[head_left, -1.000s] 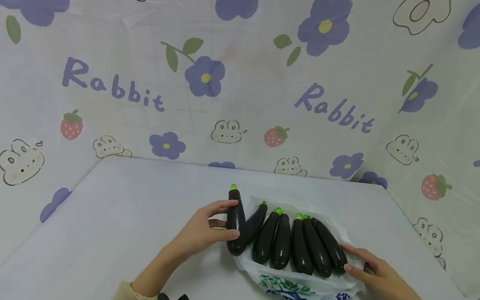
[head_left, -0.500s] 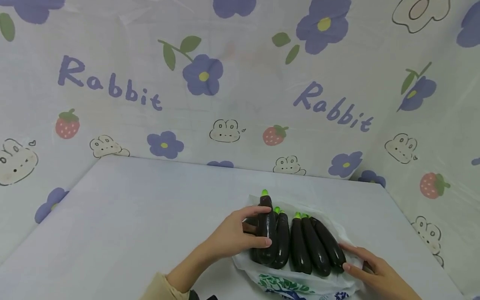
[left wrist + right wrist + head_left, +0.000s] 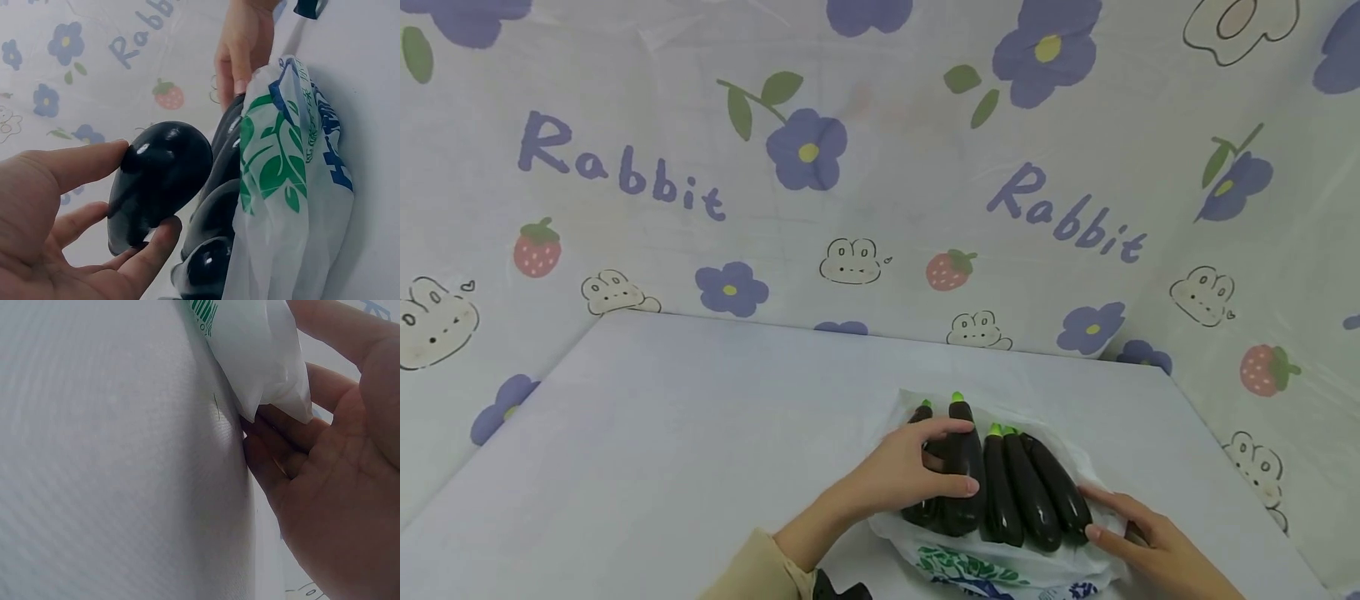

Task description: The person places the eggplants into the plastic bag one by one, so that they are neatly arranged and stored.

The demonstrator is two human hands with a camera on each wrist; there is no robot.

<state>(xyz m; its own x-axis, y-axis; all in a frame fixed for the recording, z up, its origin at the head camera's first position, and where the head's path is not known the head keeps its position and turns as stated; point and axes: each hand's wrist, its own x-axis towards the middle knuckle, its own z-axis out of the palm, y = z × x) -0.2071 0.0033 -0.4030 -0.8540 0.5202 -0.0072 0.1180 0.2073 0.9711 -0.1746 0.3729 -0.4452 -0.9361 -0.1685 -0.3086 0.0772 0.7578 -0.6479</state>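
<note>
My left hand (image 3: pixel 898 471) grips a glossy dark purple eggplant (image 3: pixel 961 458) with a green stem end, thumb and fingers on either side of it. In the left wrist view the held eggplant (image 3: pixel 167 165) shows its rounded bottom, apart from the row beside it. Several more eggplants (image 3: pixel 1033 496) lie side by side in the opened white plastic bag (image 3: pixel 917 546), which has green and blue print. At the bag's right side my right hand (image 3: pixel 1161 542) holds the rim, thumb near the rightmost eggplant. Its fingers (image 3: pixel 269 462) curl under the bag in the right wrist view.
A white table (image 3: pixel 700 433) carries the bag right of centre. Behind and at both sides hangs a curtain (image 3: pixel 880 200) printed with flowers, rabbits and strawberries. A dark object (image 3: pixel 842 587), partly cut off, shows by the left sleeve.
My left hand has carried the eggplant rightward, from the bag's left edge to over the eggplants inside. The right hand has stayed at the bag's right side.
</note>
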